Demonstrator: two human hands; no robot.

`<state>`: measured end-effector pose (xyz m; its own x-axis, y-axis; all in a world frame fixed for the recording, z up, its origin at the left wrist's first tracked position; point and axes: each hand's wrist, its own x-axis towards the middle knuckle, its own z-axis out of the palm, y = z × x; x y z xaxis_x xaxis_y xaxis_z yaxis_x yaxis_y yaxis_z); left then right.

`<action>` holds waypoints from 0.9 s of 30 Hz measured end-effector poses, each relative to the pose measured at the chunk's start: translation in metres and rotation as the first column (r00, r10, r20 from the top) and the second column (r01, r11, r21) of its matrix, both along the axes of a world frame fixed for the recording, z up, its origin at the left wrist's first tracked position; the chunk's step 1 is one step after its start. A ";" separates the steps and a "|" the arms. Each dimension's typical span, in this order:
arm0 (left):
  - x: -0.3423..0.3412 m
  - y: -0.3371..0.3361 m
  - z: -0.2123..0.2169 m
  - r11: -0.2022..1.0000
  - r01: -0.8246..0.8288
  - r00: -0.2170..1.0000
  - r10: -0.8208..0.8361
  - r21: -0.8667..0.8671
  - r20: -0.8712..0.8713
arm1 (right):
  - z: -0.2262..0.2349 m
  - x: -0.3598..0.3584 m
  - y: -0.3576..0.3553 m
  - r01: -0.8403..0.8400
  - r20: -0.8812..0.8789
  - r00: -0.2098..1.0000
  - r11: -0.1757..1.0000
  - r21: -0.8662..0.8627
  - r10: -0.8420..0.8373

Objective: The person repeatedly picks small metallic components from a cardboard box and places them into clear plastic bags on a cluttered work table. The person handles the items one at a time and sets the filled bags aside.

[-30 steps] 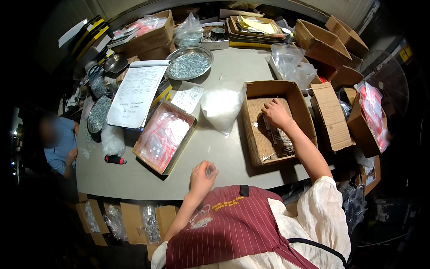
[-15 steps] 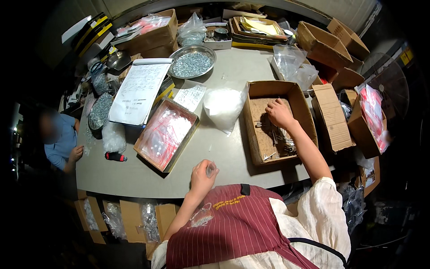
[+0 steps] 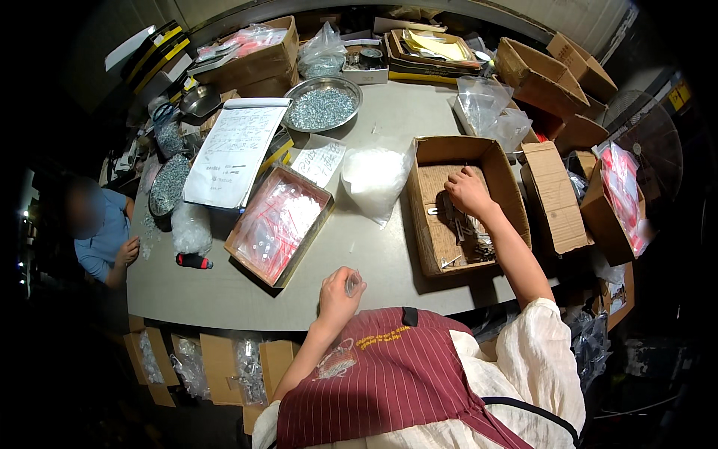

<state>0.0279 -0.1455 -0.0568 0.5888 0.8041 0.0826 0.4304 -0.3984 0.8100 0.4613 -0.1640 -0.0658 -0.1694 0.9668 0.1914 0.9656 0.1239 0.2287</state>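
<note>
My left hand [image 3: 339,297] is closed at the near edge of the table, in front of the apron. Its fingers wrap round a small clear plastic bag [image 3: 352,283] whose mouth points up. My right hand [image 3: 470,193] reaches down into an open cardboard box [image 3: 425,243] on the right. There its fingers are curled downward near small metal parts [image 3: 471,234] scattered over the box floor. Whatever those fingertips pinch is too small to make out. Between the box and a tray of bags stands a clear bag full of white material [image 3: 372,183].
A shallow box of red-edged bags [image 3: 280,282] lies left of centre, with a clipboard [image 3: 228,161] behind it. Metal bowls of small hardware [image 3: 321,108] stand farther back. Cardboard boxes [image 3: 553,194] crowd the right side. Another person [image 3: 105,232] sits at the far left.
My right hand has barely shifted within the cardboard box, and a few metal parts beside its fingers lie differently. The left hand keeps its place with the small bag.
</note>
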 end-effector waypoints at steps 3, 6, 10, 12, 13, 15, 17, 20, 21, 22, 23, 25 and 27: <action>0.000 0.000 -0.001 1.000 0.006 1.000 -0.006 0.005 0.003 | 0.000 -0.001 0.001 -0.009 -0.004 1.000 1.000 0.014 0.009; 0.002 0.000 -0.001 1.000 0.015 1.000 -0.014 -0.002 0.008 | -0.004 0.000 0.002 -0.019 -0.008 1.000 1.000 0.002 0.019; 0.000 -0.001 0.003 1.000 -0.008 1.000 0.008 0.014 0.021 | 0.013 -0.009 0.007 -0.066 0.009 0.998 0.993 0.098 0.066; -0.001 0.000 0.003 0.999 -0.035 0.999 0.035 0.026 0.016 | 0.046 -0.028 0.010 -0.048 -0.014 0.999 0.977 0.209 0.052; -0.001 0.003 0.001 0.999 -0.047 0.999 0.046 0.024 0.004 | 0.052 -0.035 0.010 -0.037 -0.031 0.998 0.965 0.261 0.046; 0.001 0.003 -0.001 1.000 0.005 1.000 -0.005 0.018 0.000 | 0.038 -0.012 0.006 -0.036 0.091 0.995 0.997 0.070 0.029; 0.004 0.007 -0.001 0.998 0.051 0.999 -0.051 0.026 0.016 | 0.036 0.000 0.009 -0.057 0.134 0.990 0.998 0.042 0.051; 0.004 0.006 0.006 0.996 0.018 1.000 -0.018 0.091 0.005 | 0.085 -0.015 0.006 -0.024 0.056 0.998 0.984 0.179 0.015; 0.005 0.005 0.007 0.997 0.028 0.999 -0.029 0.069 0.012 | 0.084 -0.008 0.005 -0.042 0.061 0.998 0.986 0.163 0.033; 0.006 0.003 0.007 0.998 0.038 0.999 -0.039 0.046 0.020 | 0.083 0.001 0.002 -0.061 0.066 0.996 0.987 0.148 0.052; 0.009 0.006 0.009 0.998 0.048 0.998 -0.049 0.037 0.031 | 0.092 0.003 0.000 -0.092 -0.012 0.995 0.974 0.209 0.096; 0.009 0.008 0.010 0.999 0.012 1.000 -0.014 0.052 0.026 | 0.104 0.001 -0.008 0.108 -0.334 0.942 0.919 0.379 0.027; 0.012 0.007 0.010 1.000 -0.005 0.999 0.004 0.028 0.036 | 0.099 0.006 -0.023 0.369 -0.615 0.788 0.828 0.422 -0.037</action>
